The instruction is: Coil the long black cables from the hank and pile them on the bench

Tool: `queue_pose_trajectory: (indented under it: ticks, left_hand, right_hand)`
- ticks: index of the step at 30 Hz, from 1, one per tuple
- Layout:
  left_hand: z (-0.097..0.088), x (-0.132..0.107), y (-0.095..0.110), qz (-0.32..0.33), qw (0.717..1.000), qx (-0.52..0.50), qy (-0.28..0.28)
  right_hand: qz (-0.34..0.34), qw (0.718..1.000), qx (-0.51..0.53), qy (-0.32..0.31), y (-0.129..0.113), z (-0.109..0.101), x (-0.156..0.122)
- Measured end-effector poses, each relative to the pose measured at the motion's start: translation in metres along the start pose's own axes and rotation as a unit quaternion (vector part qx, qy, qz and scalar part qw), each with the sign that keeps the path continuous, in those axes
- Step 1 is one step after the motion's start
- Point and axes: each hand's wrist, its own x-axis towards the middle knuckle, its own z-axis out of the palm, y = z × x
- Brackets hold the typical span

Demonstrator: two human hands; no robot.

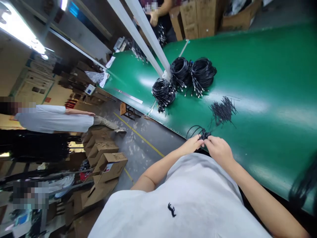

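Observation:
At the near edge of the green table, a small coil of black cable [196, 129] is pinched between both hands. My left hand [194, 144] closes on its left side, and a few loops stick out beyond the fingers. Close beside it, my right hand [219, 149] grips the bundled part of the same cable with thumb and fingers together. What exactly lies under the fingertips is hidden. Just past the hands lies a loose pile of short black ties [223, 110], thin and straight.
Coiled black cable bundles [203, 74] with silvery plugs stand on the green table [272, 99], by a white post [148, 36]. More dark cable [303, 185] lies at right. Another person stands across the table, one walks at left. Cardboard boxes [111, 165] line the aisle.

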Motion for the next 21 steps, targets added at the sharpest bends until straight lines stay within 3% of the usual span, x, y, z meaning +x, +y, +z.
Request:
queue_pose_trajectory:
  ticks: [2, 5, 8, 13, 16, 21]
  left_hand:
    - [-0.002, 0.003, 0.000, -0.016, 0.998, 0.055, -0.040]
    - [-0.002, 0.006, -0.001, -0.046, 0.988, 0.105, -0.108]
    - [0.001, 0.006, -0.004, -0.049, 0.988, 0.015, -0.144]
    - [0.006, 0.006, -0.012, -0.042, 0.978, -0.146, -0.144]
    - [0.007, 0.011, -0.016, -0.049, 0.968, -0.191, -0.158]
    - [0.011, 0.020, -0.020, -0.054, 0.962, -0.210, -0.163]
  right_hand:
    - [-0.137, 0.989, -0.050, -0.002, 0.006, -0.003, 0.002]
    - [-0.236, 0.970, -0.054, -0.009, 0.015, -0.004, 0.004]
    - [-0.259, 0.964, -0.050, -0.036, 0.022, -0.004, 0.003]
    - [-0.287, 0.951, -0.084, -0.081, 0.025, -0.009, 0.001]
    - [-0.311, 0.937, -0.142, -0.072, 0.025, -0.017, 0.006]
    - [-0.345, 0.905, -0.222, -0.114, 0.019, -0.026, 0.013]
